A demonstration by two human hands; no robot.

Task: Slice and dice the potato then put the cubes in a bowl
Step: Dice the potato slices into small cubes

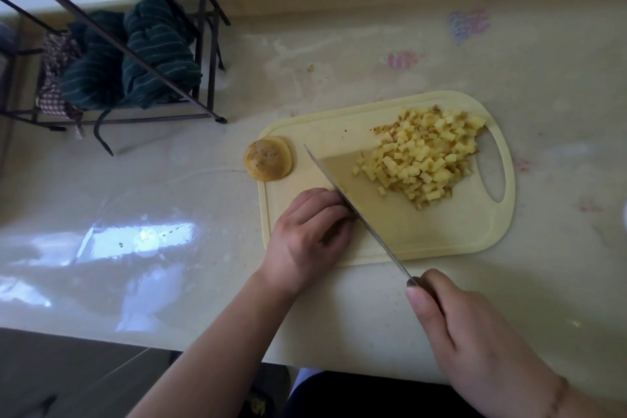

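Two hands at work: left hand point(307, 237) curled, fingers tucked clear of blade, whatever it pins hidden; right hand point(475, 346) grips knife point(353, 204). Potato cubes point(427, 159) heaped beyond blade, potato end point(268, 158) ahead of left hand on cutting board point(441, 234).

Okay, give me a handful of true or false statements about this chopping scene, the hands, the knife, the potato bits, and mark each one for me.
1. The right hand holds the knife. True.
2. The potato cubes are in a bowl. False: they lie piled on the cutting board; no bowl is in view.
3. The potato end piece lies at the board's left edge. True.
4. The left hand is flat on the counter. False: it is curled on the board against the blade.
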